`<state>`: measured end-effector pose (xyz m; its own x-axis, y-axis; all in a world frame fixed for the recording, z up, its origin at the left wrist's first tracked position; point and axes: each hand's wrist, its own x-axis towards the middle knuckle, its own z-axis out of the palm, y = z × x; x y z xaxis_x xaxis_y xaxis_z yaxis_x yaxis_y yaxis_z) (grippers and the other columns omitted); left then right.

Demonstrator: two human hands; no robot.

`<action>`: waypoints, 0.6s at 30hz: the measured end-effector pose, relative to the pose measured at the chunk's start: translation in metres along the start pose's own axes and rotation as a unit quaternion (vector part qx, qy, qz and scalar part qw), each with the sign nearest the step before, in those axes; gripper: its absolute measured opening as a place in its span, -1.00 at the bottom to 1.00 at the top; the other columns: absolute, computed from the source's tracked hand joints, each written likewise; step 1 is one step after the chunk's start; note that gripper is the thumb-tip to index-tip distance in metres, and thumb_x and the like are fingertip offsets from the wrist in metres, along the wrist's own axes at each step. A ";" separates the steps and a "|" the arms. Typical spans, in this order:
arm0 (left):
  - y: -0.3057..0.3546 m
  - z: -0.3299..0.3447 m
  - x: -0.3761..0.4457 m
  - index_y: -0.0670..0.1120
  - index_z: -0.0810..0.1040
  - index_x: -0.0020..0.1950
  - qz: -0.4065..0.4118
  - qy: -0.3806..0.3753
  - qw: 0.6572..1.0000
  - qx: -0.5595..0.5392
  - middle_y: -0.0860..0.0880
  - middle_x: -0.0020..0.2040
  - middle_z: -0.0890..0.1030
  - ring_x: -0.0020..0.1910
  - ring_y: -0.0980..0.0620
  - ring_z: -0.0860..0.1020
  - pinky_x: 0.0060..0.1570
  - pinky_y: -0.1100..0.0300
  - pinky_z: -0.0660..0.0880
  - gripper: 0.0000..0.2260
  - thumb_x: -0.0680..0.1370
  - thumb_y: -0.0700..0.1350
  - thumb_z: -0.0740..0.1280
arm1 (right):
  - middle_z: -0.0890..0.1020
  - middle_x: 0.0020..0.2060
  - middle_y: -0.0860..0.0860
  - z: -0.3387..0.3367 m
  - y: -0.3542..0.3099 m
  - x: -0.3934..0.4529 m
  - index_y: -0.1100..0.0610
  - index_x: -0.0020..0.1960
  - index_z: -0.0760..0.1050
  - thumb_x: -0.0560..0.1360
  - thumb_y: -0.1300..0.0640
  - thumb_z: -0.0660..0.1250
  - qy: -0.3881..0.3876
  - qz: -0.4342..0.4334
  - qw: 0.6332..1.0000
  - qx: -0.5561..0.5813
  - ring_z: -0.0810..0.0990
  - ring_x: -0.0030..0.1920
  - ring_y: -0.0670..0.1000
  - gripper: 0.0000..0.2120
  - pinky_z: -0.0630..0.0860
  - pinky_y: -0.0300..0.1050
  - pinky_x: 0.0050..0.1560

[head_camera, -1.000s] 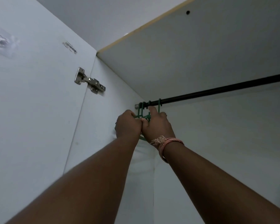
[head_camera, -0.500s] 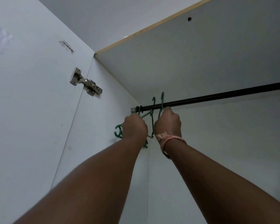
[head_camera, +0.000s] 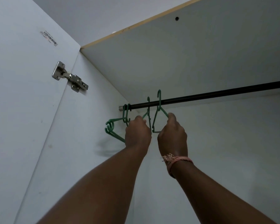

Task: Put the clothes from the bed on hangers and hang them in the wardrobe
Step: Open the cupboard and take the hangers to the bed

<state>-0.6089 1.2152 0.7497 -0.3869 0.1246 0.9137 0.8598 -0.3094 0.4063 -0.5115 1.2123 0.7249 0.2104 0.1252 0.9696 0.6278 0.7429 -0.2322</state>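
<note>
I look up into a white wardrobe at its black rail point(head_camera: 200, 97). Several green plastic hangers point(head_camera: 113, 126) hang at the rail's left end by their hooks. My left hand point(head_camera: 137, 131) grips one green hanger point(head_camera: 148, 113) whose hook rises just above the rail. My right hand point(head_camera: 172, 135) holds another green hanger point(head_camera: 159, 110) by its shoulder, hook lifted higher above the rail. No clothes are in view.
The wardrobe's open door point(head_camera: 23, 94) stands at the left with a metal hinge point(head_camera: 71, 78). The top panel point(head_camera: 184, 54) lies close above the rail. The back wall point(head_camera: 233, 143) is bare, and the rail runs off to the right.
Both hands have moved apart. The two hangers they hold have risen, their hooks now standing above the rail, and the right one has shifted rightward. The hangers at the left have swung out.
</note>
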 end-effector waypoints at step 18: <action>0.030 -0.013 0.045 -0.18 0.50 0.13 0.034 -0.020 0.999 0.015 -0.12 0.00 0.58 -0.12 -0.05 0.50 -0.18 0.11 0.43 -0.89 0.67 -0.19 0.22 | 0.65 -0.02 0.05 -0.051 0.063 -0.048 0.15 0.34 0.46 0.46 0.43 0.25 -0.016 -0.048 0.996 -0.070 0.66 -0.11 0.08 -0.52 0.58 -0.07 -0.15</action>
<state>-0.6050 1.1990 0.8029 -0.3135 0.1419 0.9389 0.8935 -0.2906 0.3423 -0.4439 1.2194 0.6595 0.1218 0.0814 0.9892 0.7428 0.6536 -0.1452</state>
